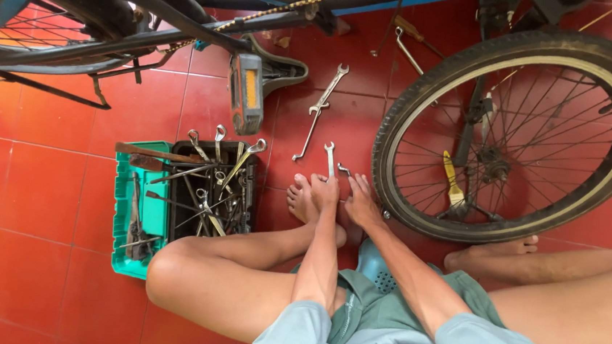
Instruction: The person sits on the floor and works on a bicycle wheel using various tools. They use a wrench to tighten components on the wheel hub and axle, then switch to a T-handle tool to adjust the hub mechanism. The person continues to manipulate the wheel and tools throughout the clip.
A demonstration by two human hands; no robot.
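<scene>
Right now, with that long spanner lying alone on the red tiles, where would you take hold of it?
Probably at the middle of the long spanner's slim shank, coming straight down from above. It lies flat on the red floor with bare tile on both sides, and its ends widen into heads.

Toolbox [122, 208] lies left of both hands, wheel [516, 134] right, wrenches [319, 111] ahead.

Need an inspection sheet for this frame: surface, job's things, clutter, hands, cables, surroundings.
Surface: red tiled floor.
Job's things: small spanner at the left hand's fingertips; bicycle wheel beside the right hand.
Clutter: green tool tray piled with wrenches; long spanner loose on the floor.
Hands: left hand and right hand side by side; grip unclear.
Cables: nothing seen.
Surroundings: bicycle frame, pedal, chain.
</scene>
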